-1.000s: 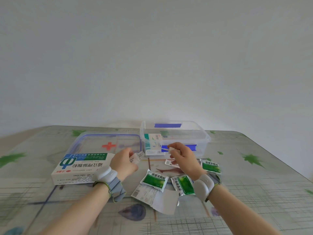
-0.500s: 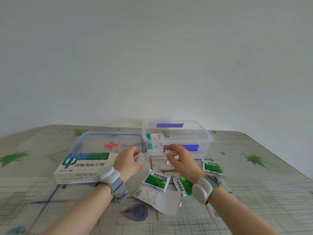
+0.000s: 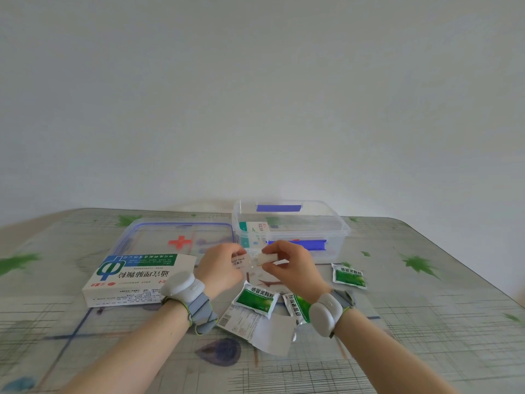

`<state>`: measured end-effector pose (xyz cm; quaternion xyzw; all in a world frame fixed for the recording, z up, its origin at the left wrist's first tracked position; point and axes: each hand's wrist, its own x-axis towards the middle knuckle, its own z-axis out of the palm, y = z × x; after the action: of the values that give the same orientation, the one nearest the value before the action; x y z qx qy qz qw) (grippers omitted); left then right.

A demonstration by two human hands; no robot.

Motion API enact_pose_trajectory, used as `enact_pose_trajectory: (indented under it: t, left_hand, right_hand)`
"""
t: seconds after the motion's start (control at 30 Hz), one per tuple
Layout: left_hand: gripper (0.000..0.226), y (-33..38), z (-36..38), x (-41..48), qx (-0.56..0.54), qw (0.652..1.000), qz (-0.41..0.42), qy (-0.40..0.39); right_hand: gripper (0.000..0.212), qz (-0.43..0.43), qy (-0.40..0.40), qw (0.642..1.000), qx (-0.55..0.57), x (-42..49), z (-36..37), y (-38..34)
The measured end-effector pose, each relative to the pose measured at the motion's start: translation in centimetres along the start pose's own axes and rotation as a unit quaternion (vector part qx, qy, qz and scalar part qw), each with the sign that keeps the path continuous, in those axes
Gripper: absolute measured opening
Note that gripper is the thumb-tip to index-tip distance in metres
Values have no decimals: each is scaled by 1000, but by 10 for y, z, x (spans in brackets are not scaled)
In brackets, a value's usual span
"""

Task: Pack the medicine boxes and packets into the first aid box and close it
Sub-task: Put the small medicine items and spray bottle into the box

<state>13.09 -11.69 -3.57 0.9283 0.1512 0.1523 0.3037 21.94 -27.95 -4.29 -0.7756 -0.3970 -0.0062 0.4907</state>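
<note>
My left hand [image 3: 220,270] grips a small clear bottle [image 3: 241,262] with a white label. My right hand [image 3: 289,265] pinches the bottle's white cap [image 3: 267,257] right beside it. Behind both hands stands the open clear first aid box [image 3: 338,227] with blue latches and a white-green medicine box [image 3: 252,231] inside. Its clear lid [image 3: 159,237] with a red cross lies flat to the left. A large white-green medicine box [image 3: 136,277] lies by my left wrist. Three green packets lie near my right wrist: one at the centre [image 3: 255,298], one partly under the wrist [image 3: 298,308], one to the right [image 3: 349,275].
A folded white paper leaflet [image 3: 261,327] lies in front of the packets. The table top [image 3: 426,322] is glass with a leaf and grid pattern; its far right corner is rounded. A plain white wall rises behind.
Both hands have come closer together in front of the first aid box. The white cap in my right hand now sits at the mouth of the bottle held by my left hand.
</note>
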Motion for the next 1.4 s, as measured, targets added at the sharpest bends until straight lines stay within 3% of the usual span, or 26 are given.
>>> enact_pose_trajectory:
  t: [0.3,0.43,0.6,0.7,0.77,0.87,1.07,1.2,1.4]
  left_hand:
    - [54,4,0,1,24,999,29,-28]
    - [55,8,3,1,15,999,37,-26]
    - [56,10,5,0,19,999,40,-19]
    - [54,5,5,2,17,999,37,-26]
    - [54,0,2,3,14,999,26,-26]
    - [57,-4,-1,4,15,1000,9,-24]
    - [58,-1,-3,4,13,999,15,-30]
    - [57,2,-2,3,18,999,28,-31]
    - [58,9,2,3,28,998,40,-25]
  right_hand:
    - [17,53,-29,997,40,0,-2,10]
    - [37,120,-38,991,35,3,-2,7]
    - [67,151,-43,981,-110,7,-2,2]
    - [77,161,-59,977,-129,8,-8,-1]
    - [70,144,-69,984,-78,7,-13,2]
    - [27,81,-80,993,-13,4,-18,7]
    - [21,2,-56,998,-39,4,-12,11]
    - [10,41,-59,997,-34,6,-10,9]
    - [53,131,-72,988,-29,10,-6,4]
